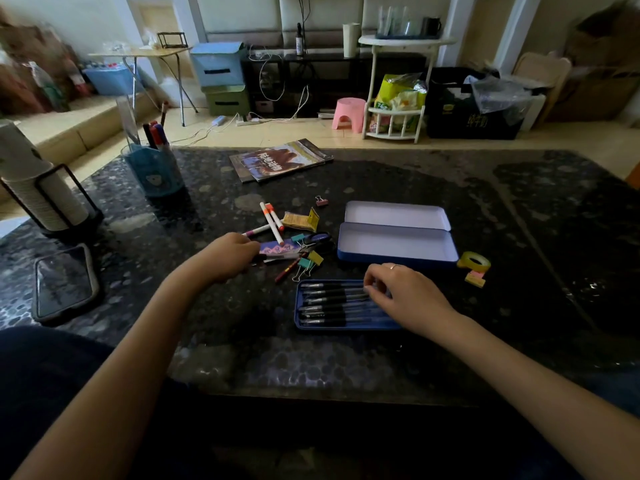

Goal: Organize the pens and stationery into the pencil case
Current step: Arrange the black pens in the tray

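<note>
Blue tin pencil case lies open, lid back, interior bare. Its blue inner tray sits just in front, holding black pens side by side. Markers, binder clips lie scattered left.

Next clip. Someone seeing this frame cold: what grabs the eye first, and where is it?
Probably the blue tray of black pens near the table's front edge, with the right hand resting its fingers on them. Behind it lies the open pencil case, nothing visible inside. To its left, the left hand reaches into a scatter of markers and binder clips.
</note>
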### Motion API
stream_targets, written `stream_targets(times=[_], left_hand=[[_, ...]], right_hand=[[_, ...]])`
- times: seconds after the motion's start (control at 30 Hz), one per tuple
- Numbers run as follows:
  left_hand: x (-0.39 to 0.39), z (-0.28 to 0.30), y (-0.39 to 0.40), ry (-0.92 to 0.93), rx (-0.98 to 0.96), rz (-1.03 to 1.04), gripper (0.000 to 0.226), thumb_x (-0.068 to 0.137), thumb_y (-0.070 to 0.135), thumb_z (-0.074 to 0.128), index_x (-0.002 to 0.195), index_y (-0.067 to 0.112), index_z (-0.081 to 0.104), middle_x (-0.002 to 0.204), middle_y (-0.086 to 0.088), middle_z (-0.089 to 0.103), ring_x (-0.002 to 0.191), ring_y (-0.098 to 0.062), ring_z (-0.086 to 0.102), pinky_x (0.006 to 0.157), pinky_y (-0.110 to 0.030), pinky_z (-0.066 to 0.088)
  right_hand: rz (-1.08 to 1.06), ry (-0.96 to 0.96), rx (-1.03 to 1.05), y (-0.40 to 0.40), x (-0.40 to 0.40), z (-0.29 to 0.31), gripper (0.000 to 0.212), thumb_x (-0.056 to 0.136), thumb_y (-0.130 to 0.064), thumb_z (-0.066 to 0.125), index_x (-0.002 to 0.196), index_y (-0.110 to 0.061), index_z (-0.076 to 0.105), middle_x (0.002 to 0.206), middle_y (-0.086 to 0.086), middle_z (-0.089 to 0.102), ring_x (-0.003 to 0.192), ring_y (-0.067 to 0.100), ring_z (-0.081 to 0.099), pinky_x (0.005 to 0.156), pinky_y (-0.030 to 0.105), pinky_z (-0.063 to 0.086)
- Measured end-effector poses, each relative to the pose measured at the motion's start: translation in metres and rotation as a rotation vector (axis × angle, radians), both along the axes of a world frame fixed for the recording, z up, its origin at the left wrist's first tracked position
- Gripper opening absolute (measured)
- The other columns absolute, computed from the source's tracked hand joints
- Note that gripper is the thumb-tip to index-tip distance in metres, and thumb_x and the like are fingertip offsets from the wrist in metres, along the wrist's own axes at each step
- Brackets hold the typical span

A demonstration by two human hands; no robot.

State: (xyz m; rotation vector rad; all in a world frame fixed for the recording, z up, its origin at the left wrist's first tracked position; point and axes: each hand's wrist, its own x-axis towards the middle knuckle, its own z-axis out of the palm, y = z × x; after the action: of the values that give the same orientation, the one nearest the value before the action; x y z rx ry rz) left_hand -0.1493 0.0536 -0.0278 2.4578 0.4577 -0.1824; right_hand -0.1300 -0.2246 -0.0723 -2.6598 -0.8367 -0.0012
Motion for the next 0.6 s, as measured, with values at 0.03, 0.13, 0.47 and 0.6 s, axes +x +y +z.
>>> stream_targets(times=[0.03,0.13,0.47,0.6], left_hand=[[-0.002,0.002,-0.001,-0.007,-0.041,-0.016,0.025,0.095,0.02,0.041,0.078,0.009,0.057,0.063,-0.006,0.048,0.049,-0.017,0.038,0.044,-0.022,0.028],[-0.008,0.005,-0.01,-0.034,-0.127,-0.167,0.019,0.096,0.018,0.044,0.087,0.015,0.061,0.065,0.0,0.052,0.053,-0.011,0.044,0.046,-0.021,0.033],[-0.012,-0.032,-0.056,-0.162,-0.129,-0.563,0.026,0.084,0.008,0.066,0.107,0.02,0.069,0.107,0.007,0.068,0.097,0.0,0.062,0.092,-0.021,0.05],[-0.015,-0.038,-0.062,-0.198,0.057,-0.6,0.032,0.084,0.014,0.067,0.113,0.028,0.067,0.108,0.014,0.067,0.09,0.007,0.057,0.081,-0.011,0.046]], right_hand=[[-0.001,0.006,0.019,0.0,0.001,-0.001,0.008,0.096,-0.028,0.051,0.1,-0.024,0.056,0.09,-0.007,0.053,0.084,0.013,0.055,0.07,0.029,0.046],[0.002,0.006,0.116,0.001,0.001,-0.005,0.022,0.096,-0.024,0.052,0.118,-0.026,0.051,0.111,-0.003,0.053,0.095,0.014,0.056,0.077,0.035,0.052],[0.042,0.074,0.159,0.0,0.002,-0.003,0.024,0.094,-0.018,0.057,0.118,-0.023,0.06,0.114,-0.003,0.057,0.097,0.008,0.054,0.087,0.03,0.049],[0.063,0.071,0.114,0.0,0.003,-0.004,0.014,0.092,-0.019,0.06,0.106,-0.021,0.063,0.101,-0.003,0.059,0.094,0.01,0.056,0.085,0.032,0.05]])
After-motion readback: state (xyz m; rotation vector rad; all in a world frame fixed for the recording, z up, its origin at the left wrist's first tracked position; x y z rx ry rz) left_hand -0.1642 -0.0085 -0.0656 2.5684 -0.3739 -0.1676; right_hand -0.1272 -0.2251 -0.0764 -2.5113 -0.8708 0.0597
